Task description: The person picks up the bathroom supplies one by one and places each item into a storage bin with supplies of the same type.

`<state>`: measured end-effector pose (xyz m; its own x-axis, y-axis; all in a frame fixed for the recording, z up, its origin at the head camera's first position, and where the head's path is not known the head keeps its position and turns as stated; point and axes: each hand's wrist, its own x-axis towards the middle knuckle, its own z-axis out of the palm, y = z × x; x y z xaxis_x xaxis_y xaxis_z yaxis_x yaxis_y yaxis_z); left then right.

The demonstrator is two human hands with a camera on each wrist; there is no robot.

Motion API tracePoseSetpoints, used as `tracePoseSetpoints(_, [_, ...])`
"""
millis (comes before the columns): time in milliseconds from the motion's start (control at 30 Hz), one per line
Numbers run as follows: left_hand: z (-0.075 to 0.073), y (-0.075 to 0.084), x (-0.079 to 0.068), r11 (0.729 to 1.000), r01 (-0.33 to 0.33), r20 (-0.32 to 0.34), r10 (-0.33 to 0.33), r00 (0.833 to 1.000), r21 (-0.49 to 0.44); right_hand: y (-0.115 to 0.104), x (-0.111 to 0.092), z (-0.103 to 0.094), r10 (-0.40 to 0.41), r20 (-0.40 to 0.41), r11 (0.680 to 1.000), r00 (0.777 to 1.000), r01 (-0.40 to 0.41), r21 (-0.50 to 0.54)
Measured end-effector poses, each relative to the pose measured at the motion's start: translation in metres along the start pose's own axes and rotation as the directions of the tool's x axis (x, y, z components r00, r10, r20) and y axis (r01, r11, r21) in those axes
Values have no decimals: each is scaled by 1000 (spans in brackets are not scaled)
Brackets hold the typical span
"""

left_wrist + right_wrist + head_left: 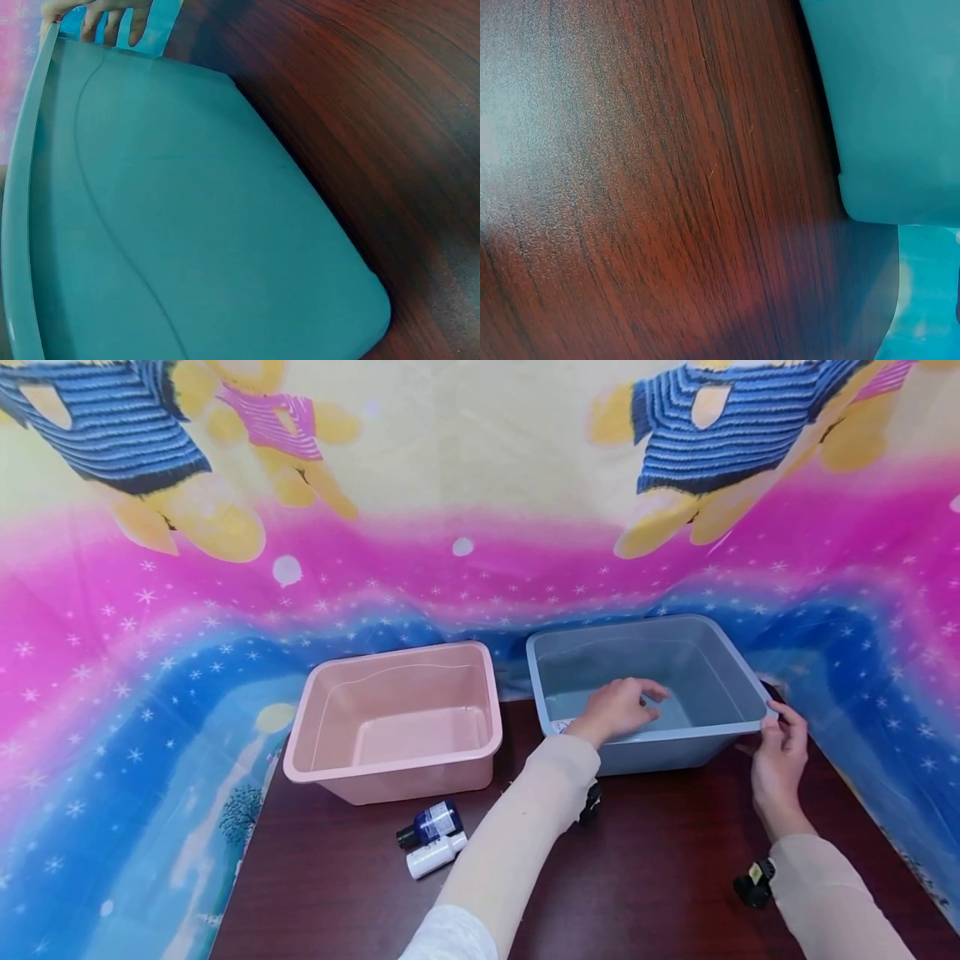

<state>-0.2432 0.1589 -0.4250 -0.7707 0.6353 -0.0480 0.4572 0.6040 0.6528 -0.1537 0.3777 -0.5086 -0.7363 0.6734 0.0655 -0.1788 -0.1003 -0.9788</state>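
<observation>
Bottles (431, 839), one dark and one white, lay on the wooden table (652, 860) just in front of the pink tub (397, 718). Right of that tub stood the grey-blue tub (705, 668). Over its near rim the left hand (618, 710) reached inside with fingers loosely curled, holding nothing. At that tub's right front corner the right hand (780, 760) pinched the rim between thumb and fingers

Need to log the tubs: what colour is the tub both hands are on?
Grey-blue tub; the head view shows it best.
</observation>
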Motion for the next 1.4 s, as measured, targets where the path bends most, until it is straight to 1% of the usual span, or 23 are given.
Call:
tracePoseSetpoints(300, [-7, 1, -4, 1000, -13, -22, 13, 1000, 12, -1, -1, 1, -2, 2, 1000, 1000, 2, 10])
tracePoseSetpoints(433, [-9, 2, -8, 998, -46, -54, 48, 997, 36, -2, -1, 0, -1, 9, 1000, 1000, 1, 16])
tracePoseSetpoints(667, [-12, 6, -15, 992, -90, -119, 100, 988, 89, -2, -2, 0, -15, 13, 1000, 1000, 15, 21])
tracePoseSetpoints(767, [-13, 6, -17, 989, -102, -135, 117, 984, 110, -2, -2, 0, -19, 17, 1000, 1000, 19, 15])
tracePoseSetpoints(933, [-15, 7, -21, 983, -132, -145, 150, 978, 129, -2, -1, 0, 0, 17, 1000, 1000, -1, 15])
tracePoseSetpoints(1067, [-15, 11, -26, 980, -139, -158, 162, 974, 143, -1, 0, 0, 19, 10, 1000, 1000, -19, 10])
tracePoseSetpoints(1233, [-15, 15, -34, 975, -132, -192, 167, 967, 180, -1, 0, 0, 3, 21, 1000, 1000, -3, 6])
tracePoseSetpoints(1400, [-17, 16, -42, 966, -118, -213, 168, 962, 229, -3, -1, 1, 9, 10, 1000, 1000, -9, -2])
